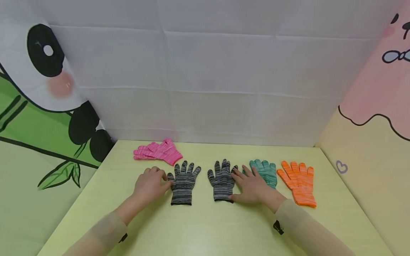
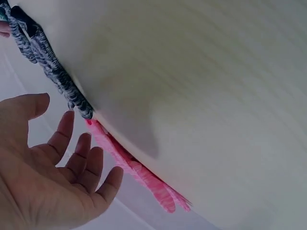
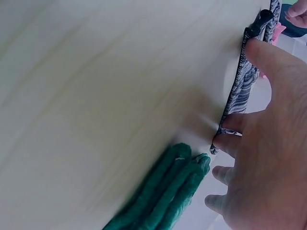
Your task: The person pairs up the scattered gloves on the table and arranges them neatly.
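Two black-and-grey striped knit gloves lie side by side, fingers pointing to the back. My left hand (image 1: 150, 185) is at the outer edge of the left striped glove (image 1: 182, 188). In the left wrist view its fingers (image 2: 62, 136) are loosely bent and apart, with nothing between them. My right hand (image 1: 251, 186) has its fingers spread and touches the right edge of the other striped glove (image 1: 221, 183). The right wrist view shows the thumb by this glove's cuff. A green glove (image 1: 266, 172) lies partly hidden behind my right hand.
Pink gloves (image 1: 160, 151) lie overlapped at the back left of the pale yellow table (image 1: 192, 231). An orange glove (image 1: 301, 183) is flat on the right side. A white sheet (image 1: 217, 71) hangs behind the table, and printed cartoon panels stand at both sides.
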